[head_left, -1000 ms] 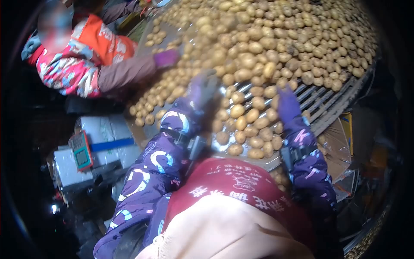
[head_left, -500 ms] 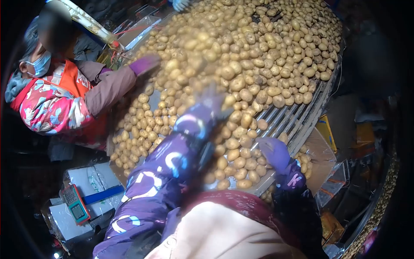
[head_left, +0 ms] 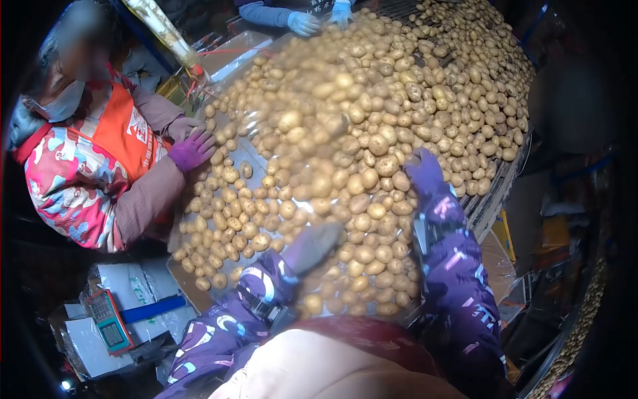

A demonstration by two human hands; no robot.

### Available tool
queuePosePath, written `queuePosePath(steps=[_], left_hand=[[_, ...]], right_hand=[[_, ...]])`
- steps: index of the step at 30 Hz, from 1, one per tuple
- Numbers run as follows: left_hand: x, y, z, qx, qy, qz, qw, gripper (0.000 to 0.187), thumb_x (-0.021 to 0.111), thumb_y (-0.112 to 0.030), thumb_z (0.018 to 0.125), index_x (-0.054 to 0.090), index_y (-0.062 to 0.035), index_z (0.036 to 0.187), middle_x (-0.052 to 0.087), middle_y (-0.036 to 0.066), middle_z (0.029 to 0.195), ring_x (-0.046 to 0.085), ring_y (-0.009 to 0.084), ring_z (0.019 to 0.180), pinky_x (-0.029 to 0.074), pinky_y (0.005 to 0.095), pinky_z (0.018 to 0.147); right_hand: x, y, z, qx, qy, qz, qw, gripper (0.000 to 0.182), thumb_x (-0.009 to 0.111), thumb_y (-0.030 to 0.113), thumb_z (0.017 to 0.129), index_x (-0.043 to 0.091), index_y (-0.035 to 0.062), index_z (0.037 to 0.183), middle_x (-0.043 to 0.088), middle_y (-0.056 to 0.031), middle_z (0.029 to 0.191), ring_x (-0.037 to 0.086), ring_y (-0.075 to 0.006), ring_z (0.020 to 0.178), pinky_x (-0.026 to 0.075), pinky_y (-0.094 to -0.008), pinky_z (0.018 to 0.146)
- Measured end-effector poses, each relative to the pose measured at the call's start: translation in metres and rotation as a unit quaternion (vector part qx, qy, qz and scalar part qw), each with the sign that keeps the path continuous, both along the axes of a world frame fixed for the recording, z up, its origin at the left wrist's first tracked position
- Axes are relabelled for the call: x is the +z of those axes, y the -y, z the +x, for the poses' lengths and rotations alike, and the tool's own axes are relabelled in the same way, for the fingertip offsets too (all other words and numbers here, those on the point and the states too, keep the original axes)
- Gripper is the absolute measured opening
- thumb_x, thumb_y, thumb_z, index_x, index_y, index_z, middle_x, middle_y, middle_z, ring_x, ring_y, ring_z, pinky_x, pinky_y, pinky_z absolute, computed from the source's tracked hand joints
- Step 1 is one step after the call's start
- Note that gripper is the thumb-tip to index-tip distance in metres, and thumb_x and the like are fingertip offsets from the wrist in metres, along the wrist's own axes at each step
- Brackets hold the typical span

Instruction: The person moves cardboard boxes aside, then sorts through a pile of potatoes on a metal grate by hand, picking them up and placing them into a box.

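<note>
A broad heap of potatoes [head_left: 392, 143] covers the sorting table in front of me. My left hand [head_left: 314, 246], in a greyish glove, is over the near potatoes with its fingers stretched out and blurred; no potato shows in it. My right hand [head_left: 425, 171], in a purple glove, reaches along the right side of the heap. Its fingers are apart and against the potatoes, holding none that I can see. Between my arms lie several loose potatoes [head_left: 372, 256] on the grey table surface, near my apron [head_left: 362, 329].
At the left, a co-worker in an orange apron [head_left: 126, 133] has a purple-gloved hand [head_left: 193, 149] by the table edge. Another person's blue-gloved hands [head_left: 304, 23] are at the far edge. A red-and-teal scale display [head_left: 108, 322] stands lower left. Metal slats [head_left: 495, 193] border the right.
My left hand has drawn back toward me, while my right hand has moved forward onto the heap. The co-worker's hand has pulled back left. More of the far person's hands shows.
</note>
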State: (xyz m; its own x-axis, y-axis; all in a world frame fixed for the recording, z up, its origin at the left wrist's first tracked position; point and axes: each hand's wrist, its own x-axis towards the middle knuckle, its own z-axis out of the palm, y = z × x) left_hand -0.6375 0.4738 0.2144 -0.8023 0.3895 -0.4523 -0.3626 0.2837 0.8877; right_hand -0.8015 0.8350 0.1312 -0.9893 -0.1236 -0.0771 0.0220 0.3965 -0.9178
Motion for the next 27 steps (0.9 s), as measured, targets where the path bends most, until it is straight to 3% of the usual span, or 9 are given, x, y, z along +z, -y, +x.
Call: queuePosePath(steps=[3, 6, 8, 12, 15, 17, 18, 25, 27], left_hand=[[-0.021, -0.008, -0.025, 0.173, 0.124, 0.224, 0.951, 0.048, 0.047, -0.046, 0.105, 0.066, -0.0036, 0.119, 0.068, 0.006, 0.103, 0.062, 0.0136, 0.085, 0.053, 0.0299, 0.069], [0.041, -0.031, -0.033, 0.110, 0.111, 0.152, 0.976, 0.061, 0.036, -0.055, 0.106, 0.065, -0.0019, 0.115, 0.064, 0.002, 0.080, 0.054, 0.0086, 0.068, 0.045, 0.0279, 0.062], [-0.019, -0.058, -0.028, 0.049, 0.124, 0.253, 0.958, 0.061, 0.033, -0.054, 0.107, 0.065, -0.0022, 0.117, 0.065, 0.002, 0.083, 0.057, 0.0090, 0.072, 0.047, 0.0266, 0.066], [-0.016, -0.063, -0.012, 0.034, 0.174, 0.257, 0.950, 0.053, 0.035, -0.046, 0.109, 0.063, -0.0050, 0.126, 0.070, 0.005, 0.097, 0.064, 0.0123, 0.083, 0.051, 0.0261, 0.072], [-0.071, -0.056, 0.022, 0.091, 0.110, 0.425, 0.894, 0.042, 0.046, -0.036, 0.107, 0.059, -0.0039, 0.131, 0.069, 0.008, 0.106, 0.065, 0.0136, 0.084, 0.054, 0.0282, 0.069], [-0.076, -0.052, 0.028, 0.108, 0.056, 0.434, 0.893, 0.040, 0.054, -0.031, 0.105, 0.055, -0.0029, 0.134, 0.068, 0.009, 0.110, 0.065, 0.0145, 0.084, 0.055, 0.0290, 0.068], [-0.076, -0.054, 0.022, 0.110, 0.034, 0.372, 0.921, 0.042, 0.058, -0.028, 0.103, 0.053, -0.0026, 0.136, 0.067, 0.010, 0.110, 0.065, 0.0150, 0.085, 0.055, 0.0290, 0.068], [-0.052, -0.044, 0.024, -0.046, -0.224, 0.103, 0.968, 0.039, 0.058, -0.025, 0.103, 0.053, -0.0020, 0.134, 0.066, 0.010, 0.104, 0.064, 0.0192, 0.081, 0.055, 0.0293, 0.065], [-0.117, -0.064, 0.045, 0.036, 0.007, 0.426, 0.904, 0.044, 0.061, -0.024, 0.099, 0.051, -0.0016, 0.135, 0.065, 0.008, 0.102, 0.062, 0.0167, 0.080, 0.053, 0.0286, 0.064]], right_hand=[[0.058, 0.073, 0.071, -0.001, -0.159, 0.122, 0.980, 0.039, 0.073, 0.022, 0.086, 0.063, 0.0032, 0.119, 0.062, -0.0136, 0.104, 0.061, -0.0272, 0.100, 0.051, -0.0375, 0.089], [0.078, 0.109, 0.124, 0.112, -0.196, 0.122, 0.966, 0.039, 0.074, 0.024, 0.085, 0.064, 0.0036, 0.117, 0.062, -0.0141, 0.102, 0.063, -0.0305, 0.095, 0.051, -0.0400, 0.083], [0.089, 0.121, 0.145, 0.138, -0.219, 0.118, 0.959, 0.040, 0.074, 0.026, 0.085, 0.063, 0.0042, 0.117, 0.062, -0.0153, 0.103, 0.063, -0.0330, 0.095, 0.051, -0.0418, 0.082], [0.088, 0.136, 0.181, 0.058, -0.119, 0.122, 0.984, 0.030, 0.065, 0.018, 0.093, 0.061, 0.0023, 0.117, 0.061, -0.0160, 0.103, 0.062, -0.0318, 0.092, 0.051, -0.0388, 0.080], [0.026, 0.132, 0.178, 0.016, -0.102, 0.033, 0.994, 0.026, 0.059, 0.018, 0.098, 0.061, 0.0004, 0.117, 0.062, -0.0158, 0.108, 0.063, -0.0272, 0.096, 0.052, -0.0370, 0.083], [0.044, 0.138, 0.181, -0.037, 0.000, -0.101, 0.994, 0.027, 0.057, 0.020, 0.100, 0.060, -0.0001, 0.118, 0.063, -0.0160, 0.109, 0.063, -0.0255, 0.100, 0.052, -0.0366, 0.086], [0.056, 0.141, 0.180, -0.062, 0.049, -0.166, 0.983, 0.028, 0.056, 0.021, 0.101, 0.060, -0.0003, 0.119, 0.063, -0.0161, 0.110, 0.064, -0.0246, 0.101, 0.052, -0.0363, 0.088], [0.109, 0.151, 0.196, 0.012, -0.068, 0.113, 0.991, 0.028, 0.058, 0.021, 0.099, 0.062, -0.0008, 0.116, 0.065, -0.0164, 0.107, 0.066, -0.0270, 0.099, 0.052, -0.0364, 0.087], [0.095, 0.159, 0.210, 0.000, -0.076, 0.168, 0.983, 0.026, 0.059, 0.020, 0.098, 0.063, -0.0008, 0.113, 0.065, -0.0158, 0.105, 0.066, -0.0282, 0.098, 0.052, -0.0371, 0.086]])
